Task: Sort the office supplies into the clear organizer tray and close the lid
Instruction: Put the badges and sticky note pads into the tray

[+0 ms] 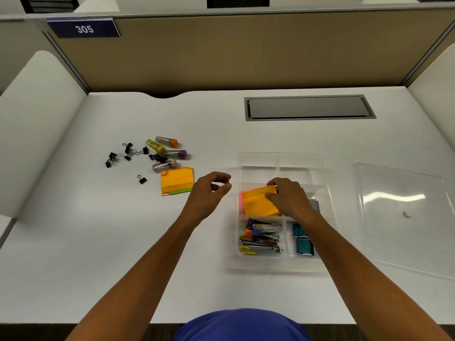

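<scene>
Right hand [286,198] pinches the far right corner of an orange sticky-note pad [258,203], which sits in the middle left compartment of the clear plastic organizer tray [280,159], tilted over a pink pad. Left hand [209,190] hovers just left of the tray, fingers loosely curled, holding nothing. Near compartments hold small staplers [262,238] and teal staple boxes [302,239]. Left on the white desk [98,242]: a second orange sticky-note pad [177,180], capped clear tubes [170,150], scattered black binder clips [128,152]. Clear lid [401,217] lies right of the tray. The pad likely handles light and floppy; take it by opposite edges.
</scene>
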